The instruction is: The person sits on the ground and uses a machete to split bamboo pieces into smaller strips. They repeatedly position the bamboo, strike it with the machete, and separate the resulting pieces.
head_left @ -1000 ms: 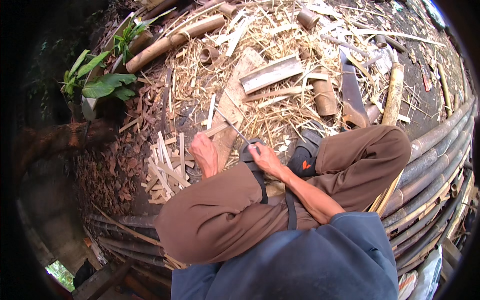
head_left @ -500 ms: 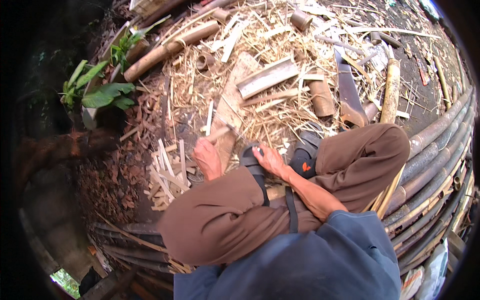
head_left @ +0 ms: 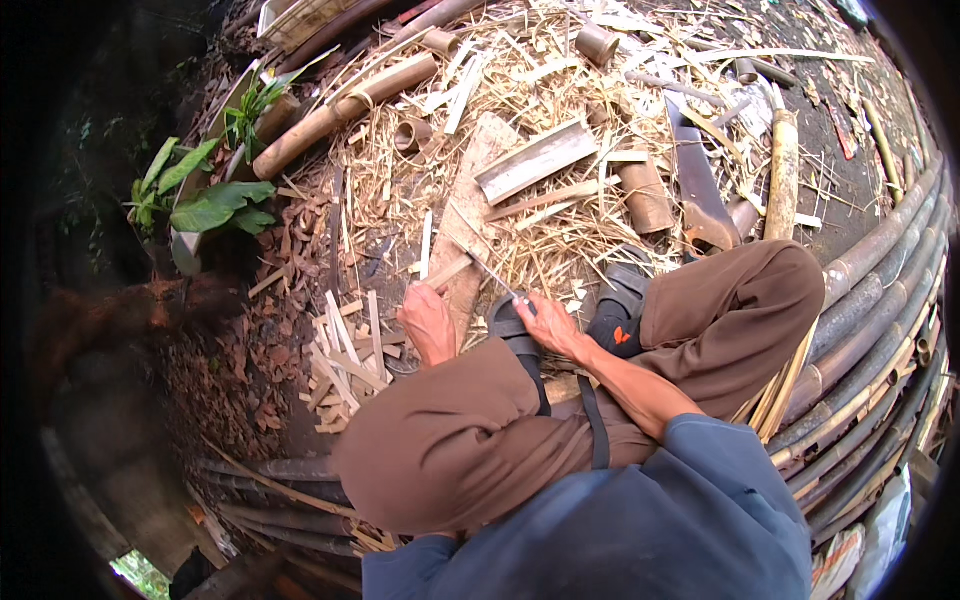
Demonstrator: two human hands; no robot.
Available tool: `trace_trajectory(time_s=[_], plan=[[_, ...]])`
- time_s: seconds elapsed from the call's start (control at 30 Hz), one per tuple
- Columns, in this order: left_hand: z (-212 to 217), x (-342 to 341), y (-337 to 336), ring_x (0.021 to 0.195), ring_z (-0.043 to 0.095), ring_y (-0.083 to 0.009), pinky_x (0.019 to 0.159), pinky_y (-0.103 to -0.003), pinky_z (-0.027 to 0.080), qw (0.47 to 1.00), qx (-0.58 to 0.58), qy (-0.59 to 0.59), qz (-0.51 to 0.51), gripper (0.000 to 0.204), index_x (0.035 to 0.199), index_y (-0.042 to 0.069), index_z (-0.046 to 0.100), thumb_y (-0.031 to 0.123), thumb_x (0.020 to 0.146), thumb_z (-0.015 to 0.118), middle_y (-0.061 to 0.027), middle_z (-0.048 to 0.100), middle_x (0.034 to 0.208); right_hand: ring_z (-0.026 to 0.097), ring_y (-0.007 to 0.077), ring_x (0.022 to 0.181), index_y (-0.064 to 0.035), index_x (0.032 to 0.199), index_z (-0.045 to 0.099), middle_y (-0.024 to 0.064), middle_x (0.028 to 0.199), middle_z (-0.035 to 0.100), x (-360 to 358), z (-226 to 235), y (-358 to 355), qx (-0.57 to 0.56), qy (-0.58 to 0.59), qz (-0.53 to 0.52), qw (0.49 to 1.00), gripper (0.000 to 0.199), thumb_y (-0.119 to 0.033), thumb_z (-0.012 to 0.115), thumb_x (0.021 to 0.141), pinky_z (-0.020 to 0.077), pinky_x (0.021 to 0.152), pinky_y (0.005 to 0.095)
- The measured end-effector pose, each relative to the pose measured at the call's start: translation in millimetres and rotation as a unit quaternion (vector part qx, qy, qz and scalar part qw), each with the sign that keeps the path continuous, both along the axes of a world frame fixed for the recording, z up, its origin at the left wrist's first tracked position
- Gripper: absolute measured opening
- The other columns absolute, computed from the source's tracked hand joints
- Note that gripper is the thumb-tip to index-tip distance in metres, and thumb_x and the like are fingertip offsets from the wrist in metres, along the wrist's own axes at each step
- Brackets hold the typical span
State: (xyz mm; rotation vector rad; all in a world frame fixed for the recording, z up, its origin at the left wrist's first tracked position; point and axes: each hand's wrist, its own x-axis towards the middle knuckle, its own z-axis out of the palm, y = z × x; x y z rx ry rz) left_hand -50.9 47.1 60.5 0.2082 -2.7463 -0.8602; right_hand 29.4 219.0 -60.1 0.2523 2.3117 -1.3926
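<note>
My left hand [head_left: 428, 320] is closed on a short bamboo strip [head_left: 449, 271], which lies over a flat wooden board [head_left: 487, 150]. In my right hand [head_left: 550, 326] is a thin-bladed knife [head_left: 492, 273], its handle mostly hidden by the fingers. The blade points up and left, and its tip is at the end of the strip. Whether the edge touches the strip, I cannot tell. Beside my left hand is a loose pile of cut bamboo strips [head_left: 345, 355]. A thin pale strip [head_left: 427, 245] lies just beyond that hand.
Bamboo shavings [head_left: 545, 95] cover the ground ahead. Among them lie a split bamboo half [head_left: 537, 160], a bamboo tube [head_left: 646, 197] and a handsaw [head_left: 697, 175]. Bamboo poles [head_left: 850, 290] line the right side. A leafy plant [head_left: 215, 205] grows at the left.
The view has shifted slightly. The knife blade now shows more plainly against the end of the strip. Both hands keep their holds.
</note>
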Motion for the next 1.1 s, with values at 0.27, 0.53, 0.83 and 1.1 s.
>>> trace_trajectory(time_s=[0.27,0.53,0.83,1.1], plan=[[-4,7,-4,0.06,0.065,-0.0367,0.056,-0.044,0.048,1.0,0.012,-0.015,0.025,0.041,0.07,-0.006,0.059,0.017,0.098,0.038,-0.0182,0.067,0.068,0.059,0.0494,0.074,0.0006,0.089,0.056,0.0302,0.068,0.057,1,33,-5,-0.024,0.016,0.002,1.0,0.045,-0.043,0.049,0.096,0.0442,0.064,0.0517],[-14,6,-4,0.064,0.065,-0.0381,0.058,-0.045,0.048,0.999,-0.025,-0.03,0.01,0.037,0.075,-0.004,0.055,0.019,0.099,0.038,-0.0183,0.068,0.072,0.06,0.051,0.088,0.0018,0.1,0.059,0.0346,0.087,0.061,8,7,7,0.022,-0.026,-0.031,0.999,0.05,-0.047,0.047,0.096,0.0463,0.076,0.0547],[-68,65,-90,0.086,0.069,-0.0292,0.079,-0.038,0.056,0.846,0.469,0.07,0.245,0.04,0.103,-0.008,0.052,0.029,0.104,0.037,-0.023,0.068,0.092,0.062,0.0297,0.091,-0.0005,0.11,0.063,0.0204,0.09,0.065,5,-22,10,0.016,-0.01,-0.003,1.0,0.055,-0.05,0.042,0.098,0.0458,0.084,0.0378],[-117,176,-232,0.119,0.055,-0.0356,0.1,-0.045,0.047,0.641,0.623,0.231,0.385,0.062,0.134,-0.009,0.033,0.044,0.102,0.038,-0.0253,0.055,0.127,0.053,0.0283,0.073,0.0036,0.092,0.059,0.0169,0.075,0.057,4,6,5,-0.019,-0.017,0.015,1.0,0.053,-0.046,0.042,0.098,0.0441,0.074,0.0407]])
